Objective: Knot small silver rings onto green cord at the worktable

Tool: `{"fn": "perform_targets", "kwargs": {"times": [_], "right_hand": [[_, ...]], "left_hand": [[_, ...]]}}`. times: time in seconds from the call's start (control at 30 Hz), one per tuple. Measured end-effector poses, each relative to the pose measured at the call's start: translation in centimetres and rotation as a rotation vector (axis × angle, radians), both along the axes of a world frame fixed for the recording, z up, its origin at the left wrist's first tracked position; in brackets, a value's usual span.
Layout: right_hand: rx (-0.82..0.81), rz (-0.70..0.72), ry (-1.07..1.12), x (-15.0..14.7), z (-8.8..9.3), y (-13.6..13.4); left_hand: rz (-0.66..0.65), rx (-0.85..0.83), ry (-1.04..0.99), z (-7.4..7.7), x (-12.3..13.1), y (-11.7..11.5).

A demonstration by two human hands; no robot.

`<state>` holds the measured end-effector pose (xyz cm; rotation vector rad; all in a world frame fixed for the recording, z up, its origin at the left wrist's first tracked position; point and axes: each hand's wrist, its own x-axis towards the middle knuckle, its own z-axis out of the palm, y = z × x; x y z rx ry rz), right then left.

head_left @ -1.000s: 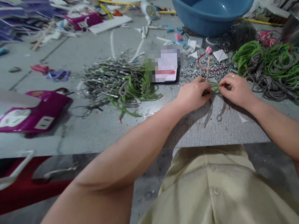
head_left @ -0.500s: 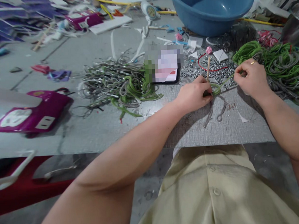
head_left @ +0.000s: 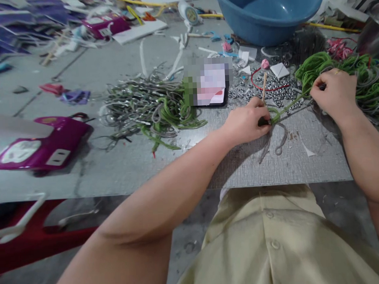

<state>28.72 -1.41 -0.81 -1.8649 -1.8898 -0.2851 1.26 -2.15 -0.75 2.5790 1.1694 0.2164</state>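
Observation:
My left hand (head_left: 249,118) is closed, its fingertips pinching a green and grey cord (head_left: 293,102) low over the table. A thin wooden stick (head_left: 264,87) rises from beside those fingers. The cord's grey end, with a small loop (head_left: 278,150), lies on the table below. To the right, my right hand (head_left: 334,91) is closed on the same cord, which runs taut between both hands. Loose silver beads (head_left: 273,94) are scattered just behind the cord. A heap of green and grey cords (head_left: 318,65) lies behind and beside my right hand.
Left of a phone (head_left: 210,84) lies a bundle of beaded cords (head_left: 150,102). A blue basin (head_left: 269,27) stands at the back. Purple plastic devices (head_left: 45,140) sit on the left, with purple strips (head_left: 11,26) beyond. The table's front edge runs close to my body.
My right hand has moved right and slightly up, drawing the cord out longer and straighter. The green loop by my left hand has become smaller. My left hand has stayed nearly still.

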Motion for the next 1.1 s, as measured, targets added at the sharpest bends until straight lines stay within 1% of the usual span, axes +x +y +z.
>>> {"fn": "perform_targets", "kwargs": {"times": [0.07, 0.13, 0.2, 0.27, 0.3, 0.37, 0.47, 0.5, 0.57, 0.67, 0.77, 0.9, 1.0, 1.1], "right_hand": [[0.056, 0.046, 0.009, 0.8, -0.7, 0.4], [0.058, 0.042, 0.009, 1.1, -1.0, 0.6], [0.061, 0.03, 0.012, 0.8, -0.9, 0.5], [0.106, 0.071, 0.032, -0.2, -0.6, 0.1], [0.129, 0.121, 0.045, -0.9, -0.4, -0.3], [0.125, 0.269, 0.064, -2.5, -0.2, -1.1], [0.018, 0.508, 0.017, -4.7, -0.7, -2.2], [-0.024, 0.563, -0.001, -5.4, -1.0, -2.5], [-0.084, 0.626, -0.026, -6.3, -1.7, -2.8], [-0.141, 0.652, -0.046, -7.0, -2.3, -2.9], [-0.175, 0.653, -0.054, -7.3, -2.6, -2.8], [-0.171, 0.667, -0.041, -7.8, -2.8, -2.8], [-0.155, 0.673, -0.036, -7.9, -2.9, -2.9], [-0.151, 0.677, -0.026, -7.7, -2.9, -2.9]], "left_hand": [[-0.018, -0.001, 0.0, 0.0, -0.1, 0.0], [-0.037, -0.008, -0.004, 0.1, -0.2, -0.1], [-0.055, -0.017, -0.024, 0.2, -0.4, 0.0], [-0.069, -0.019, -0.062, 0.3, -0.7, 0.0], [-0.071, -0.013, -0.085, 0.4, -1.0, 0.1], [-0.063, 0.014, -0.122, 0.7, -1.4, 0.2], [-0.039, 0.064, -0.107, 1.2, -1.9, 0.2], [-0.034, 0.07, -0.077, 1.3, -1.9, 0.2], [-0.022, 0.062, 0.01, 1.6, -2.0, 0.1], [-0.01, 0.029, 0.138, 1.8, -1.9, 0.1], [-0.022, -0.006, 0.214, 1.9, -1.9, 0.2], [-0.025, -0.031, 0.246, 2.1, -1.8, 0.4], [-0.019, -0.015, 0.255, 2.1, -1.9, 0.7], [0.015, 0.006, 0.275, 2.0, -2.1, 1.1]]}}
